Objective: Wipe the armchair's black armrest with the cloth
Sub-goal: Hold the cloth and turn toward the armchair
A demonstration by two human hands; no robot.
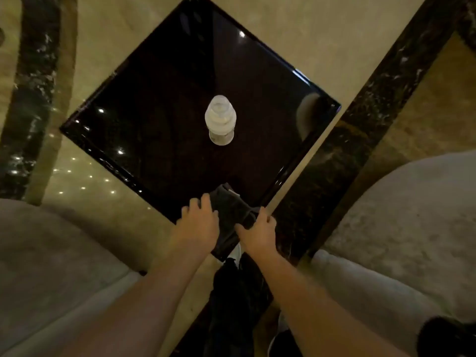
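Note:
A dark cloth (231, 217) hangs between my two hands over the near corner of a glossy black square table (164, 140). My left hand (199, 222) grips its left edge with fingers curled over the top. My right hand (260, 230) pinches its right edge. A grey armchair (401, 228) stands to the right, and a black armrest end (443, 336) shows at the bottom right corner, apart from both hands. Another grey armchair (43, 253) fills the lower left.
A clear plastic bottle (220, 119) stands upright in the middle of the table. The floor is polished beige marble with dark veined bands (373, 119). My dark trousers and a shoe (237, 305) are below the hands.

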